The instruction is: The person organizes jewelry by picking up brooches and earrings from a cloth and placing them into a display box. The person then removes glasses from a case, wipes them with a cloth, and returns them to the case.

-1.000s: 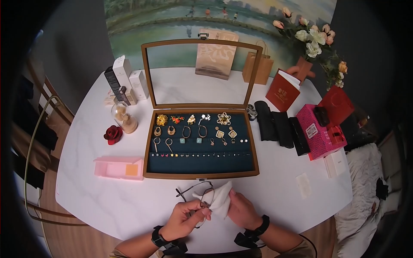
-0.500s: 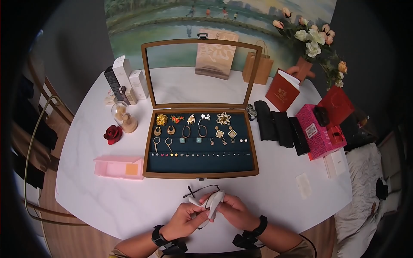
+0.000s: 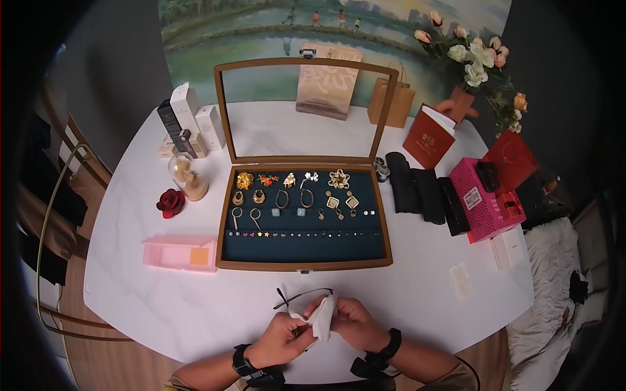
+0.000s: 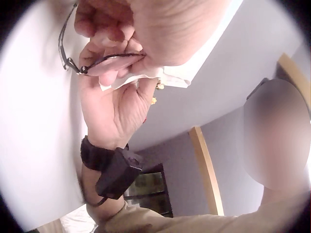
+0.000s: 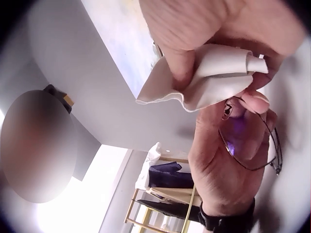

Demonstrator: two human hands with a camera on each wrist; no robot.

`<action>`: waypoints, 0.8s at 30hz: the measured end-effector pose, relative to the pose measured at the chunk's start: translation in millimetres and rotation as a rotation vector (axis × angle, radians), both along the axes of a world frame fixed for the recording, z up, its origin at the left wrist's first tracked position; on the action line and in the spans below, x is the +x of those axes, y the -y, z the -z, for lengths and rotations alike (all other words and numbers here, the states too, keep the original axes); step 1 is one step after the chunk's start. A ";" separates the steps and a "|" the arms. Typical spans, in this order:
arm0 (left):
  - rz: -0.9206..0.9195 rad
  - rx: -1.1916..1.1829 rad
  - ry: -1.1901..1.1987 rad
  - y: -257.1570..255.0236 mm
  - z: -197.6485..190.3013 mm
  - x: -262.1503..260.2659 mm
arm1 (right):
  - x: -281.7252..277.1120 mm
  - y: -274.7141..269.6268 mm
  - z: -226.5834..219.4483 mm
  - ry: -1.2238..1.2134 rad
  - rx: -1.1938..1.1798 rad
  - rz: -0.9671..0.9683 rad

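Thin dark-framed glasses [image 3: 301,295] are between the two hands above the table's front part. My left hand [image 3: 279,339] pinches the glasses near the nose bridge; in the right wrist view its fingers [image 5: 255,102] are beside a lens. A white cloth [image 3: 323,320] is folded in my right hand [image 3: 360,327], whose thumb presses on it in the right wrist view. The cloth [image 5: 214,73] hides one lens there. The other lens [image 4: 114,64] shows in the left wrist view, with an arm of the frame sticking out.
Beyond the hands stands an open glass-lidded case [image 3: 306,266] of jewellery. A pink box [image 3: 169,254], red rose [image 3: 171,203] and glass dome [image 3: 189,177] are left. Black pouches [image 3: 404,184], a magenta box [image 3: 479,199] and a flat white packet [image 3: 460,281] are right.
My right hand has moved left to meet the left hand, and the cloth has gone from spread beside the glasses to folded over a lens. The glasses have turned slightly.
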State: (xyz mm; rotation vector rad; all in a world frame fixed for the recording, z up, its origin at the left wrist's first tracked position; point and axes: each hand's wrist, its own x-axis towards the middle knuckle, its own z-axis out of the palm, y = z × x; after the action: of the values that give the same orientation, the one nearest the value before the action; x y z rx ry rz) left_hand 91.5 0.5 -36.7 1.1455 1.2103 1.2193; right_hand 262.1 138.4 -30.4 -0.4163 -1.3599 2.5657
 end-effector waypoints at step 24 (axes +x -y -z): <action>0.036 -0.010 -0.010 -7.9 -31.4 -5.3 | -1.2 -5.9 -7.6 -0.035 0.009 0.250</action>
State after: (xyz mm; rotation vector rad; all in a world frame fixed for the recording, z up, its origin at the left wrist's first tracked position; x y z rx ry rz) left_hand 86.3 8.4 -5.3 1.1627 1.1972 1.1797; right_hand 260.9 144.3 -22.8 -0.5032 -1.2225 2.3522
